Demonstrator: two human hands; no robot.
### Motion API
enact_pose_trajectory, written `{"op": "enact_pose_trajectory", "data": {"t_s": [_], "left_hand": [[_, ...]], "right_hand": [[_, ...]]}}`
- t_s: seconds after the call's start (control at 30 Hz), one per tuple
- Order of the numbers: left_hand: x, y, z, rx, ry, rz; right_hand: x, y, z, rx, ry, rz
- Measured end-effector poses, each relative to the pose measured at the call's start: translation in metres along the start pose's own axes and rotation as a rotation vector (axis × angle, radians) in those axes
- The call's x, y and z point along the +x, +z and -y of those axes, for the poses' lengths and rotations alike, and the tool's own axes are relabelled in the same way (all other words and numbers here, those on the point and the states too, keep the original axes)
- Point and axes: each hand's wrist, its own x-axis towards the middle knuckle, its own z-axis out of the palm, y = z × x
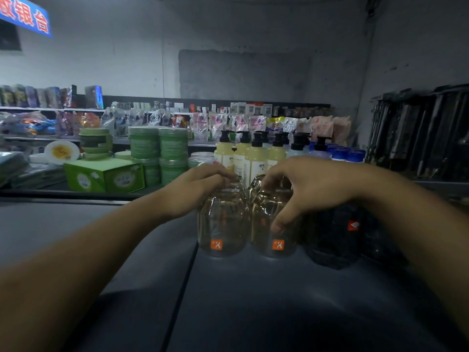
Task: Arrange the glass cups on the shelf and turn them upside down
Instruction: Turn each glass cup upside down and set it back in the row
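From the head view, two clear glass cups stand side by side, touching, at the centre of the frame on the dark shelf (228,301), each with an orange sticker low on its front. The left hand (193,191) curls over the top of the left glass cup (223,229), fingers wrapped round its upper part. The right hand (309,189) grips the right glass cup (269,224), fingers over the top and thumb down its front. I cannot tell which way up the cups are. Just right of them sits a dark glass cup (335,237). Behind stand pump bottles (256,158), and centre left green tubs (157,146).
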Motion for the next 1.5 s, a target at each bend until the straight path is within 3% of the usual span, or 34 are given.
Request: {"op": "enact_pose_trajectory", "data": {"t_s": [0.23,0.37,0.57,1.07,1.17,1.33,1.5], "left_hand": [[0.002,0.000,0.002,-0.005,0.017,-0.015],[0.002,0.001,0.002,-0.011,0.029,-0.026],[0.007,0.000,0.010,-0.037,0.019,-0.040],[0.002,-0.003,-0.004,0.081,0.008,-0.044],[0.000,-0.006,-0.010,0.181,0.096,-0.079],[-0.001,-0.007,-0.028,0.372,0.397,-0.203],[0.005,0.008,-0.061,0.487,0.492,-0.079]], "right_hand": [[-0.007,0.002,-0.009,0.123,-0.006,0.038],[0.010,0.005,-0.016,0.187,0.010,-0.204],[0.034,0.018,-0.022,0.066,0.075,-0.077],[0.027,0.015,-0.008,0.007,0.053,-0.142],[0.011,-0.001,-0.008,0.082,0.073,-0.226],[-0.030,-0.025,-0.035,0.103,0.249,-0.370],[-0.048,-0.016,-0.058,0.060,0.395,-0.301]]}}
